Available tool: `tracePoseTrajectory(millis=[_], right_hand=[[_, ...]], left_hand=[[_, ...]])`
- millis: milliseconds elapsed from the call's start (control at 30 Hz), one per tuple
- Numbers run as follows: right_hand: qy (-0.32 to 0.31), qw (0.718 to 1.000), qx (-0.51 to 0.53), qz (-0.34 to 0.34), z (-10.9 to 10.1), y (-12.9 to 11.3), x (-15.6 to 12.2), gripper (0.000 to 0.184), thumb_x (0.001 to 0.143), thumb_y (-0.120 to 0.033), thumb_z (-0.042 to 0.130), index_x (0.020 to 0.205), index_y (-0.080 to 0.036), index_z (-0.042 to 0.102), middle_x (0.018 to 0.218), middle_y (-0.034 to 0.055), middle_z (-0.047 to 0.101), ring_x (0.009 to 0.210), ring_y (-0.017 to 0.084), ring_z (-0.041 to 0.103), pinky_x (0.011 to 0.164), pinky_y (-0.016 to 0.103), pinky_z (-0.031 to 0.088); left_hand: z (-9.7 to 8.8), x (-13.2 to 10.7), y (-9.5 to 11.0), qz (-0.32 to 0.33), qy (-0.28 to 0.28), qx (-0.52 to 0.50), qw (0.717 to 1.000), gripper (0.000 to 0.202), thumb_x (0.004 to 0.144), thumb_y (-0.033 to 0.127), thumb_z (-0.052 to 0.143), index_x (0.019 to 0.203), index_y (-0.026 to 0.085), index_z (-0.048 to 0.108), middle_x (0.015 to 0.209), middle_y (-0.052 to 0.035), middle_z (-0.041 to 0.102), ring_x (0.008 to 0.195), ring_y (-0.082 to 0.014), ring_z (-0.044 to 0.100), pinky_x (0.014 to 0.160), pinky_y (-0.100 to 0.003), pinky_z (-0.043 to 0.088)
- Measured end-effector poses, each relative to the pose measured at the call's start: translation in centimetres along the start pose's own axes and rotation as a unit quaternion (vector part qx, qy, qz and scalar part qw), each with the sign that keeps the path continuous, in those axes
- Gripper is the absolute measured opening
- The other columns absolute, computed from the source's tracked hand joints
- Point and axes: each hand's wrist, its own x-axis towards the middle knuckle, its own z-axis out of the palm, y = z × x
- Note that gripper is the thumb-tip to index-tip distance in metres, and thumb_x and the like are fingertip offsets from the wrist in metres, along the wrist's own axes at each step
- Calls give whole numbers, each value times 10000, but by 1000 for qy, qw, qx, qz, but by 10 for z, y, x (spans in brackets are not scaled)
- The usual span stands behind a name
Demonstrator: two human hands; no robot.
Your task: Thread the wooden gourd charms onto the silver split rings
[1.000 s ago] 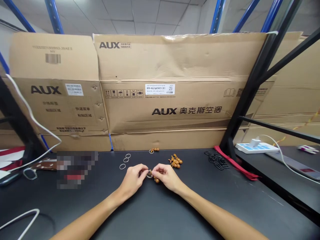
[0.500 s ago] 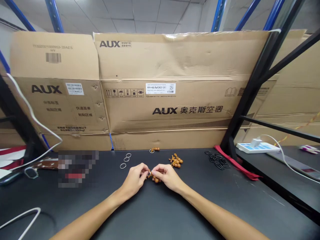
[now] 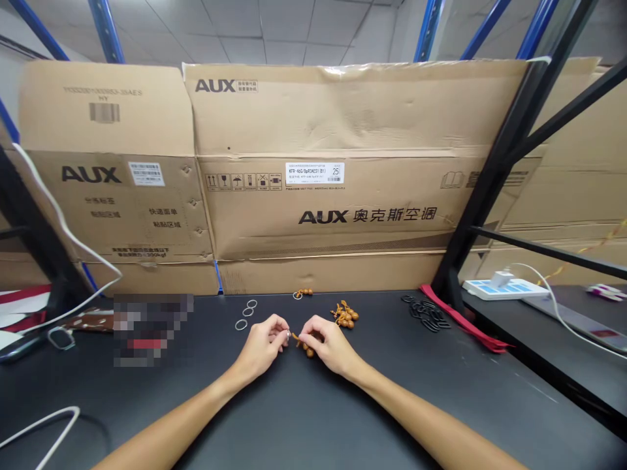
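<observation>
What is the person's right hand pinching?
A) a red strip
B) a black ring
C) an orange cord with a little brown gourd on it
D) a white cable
C. The right hand pinches the orange cord of a brown gourd-shaped charm, which sits just by its fingers.

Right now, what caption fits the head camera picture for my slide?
Left hand and right hand hold a gourd charm on orange cord at a black table, metal rings nearby.
</observation>
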Motion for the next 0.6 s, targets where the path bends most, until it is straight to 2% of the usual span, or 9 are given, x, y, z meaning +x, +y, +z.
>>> tracePoseTrajectory(millis=[100, 200, 467, 600], right_hand=[[-21, 999, 23, 28, 1, 3, 0, 268, 825, -427, 604, 738, -174, 596, 662, 7, 610, 559, 128, 564, 539, 240, 434], [-49, 996, 51, 49, 3, 3, 0, 282, 813, -446, 613, 747, -173, 586, 655, 7, 620, 548, 131, 573, 533, 239, 437], [-84, 996, 31, 18, -1, -5, -2, 174, 852, -307, 540, 767, -171, 608, 692, 9, 615, 596, 125, 551, 567, 232, 431], [-79, 997, -11, -12, -1, -4, -4, 150, 838, -290, 568, 777, -177, 644, 730, 14, 629, 629, 131, 547, 589, 238, 426]], left_hand=[[1, -1, 4, -4, -21, -11, 1000, 177, 823, 344, 554, 822, 167, 568, 657, 1, 591, 615, -149, 604, 544, -245, 486], [1, -2, 7, -8, -32, -13, 999, 167, 823, 329, 546, 822, 165, 575, 649, 1, 592, 591, -141, 596, 535, -241, 485], [-2, 0, 3, -19, -80, -22, 996, 138, 820, 269, 534, 822, 147, 600, 660, -12, 618, 587, -133, 592, 551, -238, 467], [-5, 3, 0, -40, -119, -38, 991, 125, 800, 247, 549, 831, 144, 612, 649, -6, 615, 571, -124, 576, 561, -235, 454]])
